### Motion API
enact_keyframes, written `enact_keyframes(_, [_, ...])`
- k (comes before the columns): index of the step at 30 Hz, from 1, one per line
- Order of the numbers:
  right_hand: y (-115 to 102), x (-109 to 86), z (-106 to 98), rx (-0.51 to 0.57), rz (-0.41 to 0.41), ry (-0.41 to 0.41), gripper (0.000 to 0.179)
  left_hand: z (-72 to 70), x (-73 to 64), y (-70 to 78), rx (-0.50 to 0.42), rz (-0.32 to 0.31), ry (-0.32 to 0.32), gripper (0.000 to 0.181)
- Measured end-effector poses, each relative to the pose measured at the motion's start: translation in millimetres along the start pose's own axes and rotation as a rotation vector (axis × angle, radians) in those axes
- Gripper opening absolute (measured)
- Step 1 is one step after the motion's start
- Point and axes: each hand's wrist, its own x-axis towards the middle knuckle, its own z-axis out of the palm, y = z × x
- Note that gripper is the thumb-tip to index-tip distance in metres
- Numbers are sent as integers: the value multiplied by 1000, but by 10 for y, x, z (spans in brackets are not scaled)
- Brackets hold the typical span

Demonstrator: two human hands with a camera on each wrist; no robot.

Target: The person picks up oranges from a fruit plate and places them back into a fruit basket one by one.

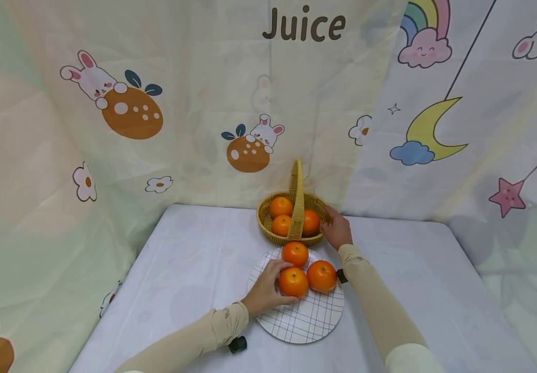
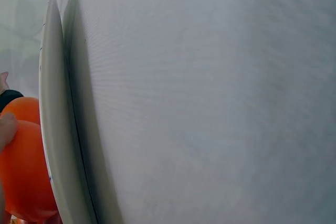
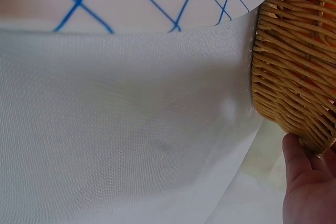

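On a checked plate [image 1: 298, 329], the nearest orange [image 1: 294, 283] of 3 sits between curled thumb and fingers of the left hand [image 1: 267, 291]; likely firm and slippery, best held round its middle. The right hand [image 1: 338, 230] grips the basket [image 3: 296, 61] rim.

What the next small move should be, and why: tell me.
Probably lift the orange in the left hand straight up off the plate: the hand curls around it, nothing lies on top of it, and the right hand touches the basket.
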Motion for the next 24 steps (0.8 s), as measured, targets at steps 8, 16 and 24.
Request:
enact_keyframes(8, [5, 9, -2, -3, 9, -10, 55, -30, -8, 67, 1, -9, -24, 72])
enact_keyframes(16, [28, 14, 18, -10, 24, -6, 56, -104, -9, 106, -10, -32, -28, 72])
enact_keyframes(24, [27, 5, 22, 1, 9, -6, 55, -283, 49, 121, -73, -53, 3, 72])
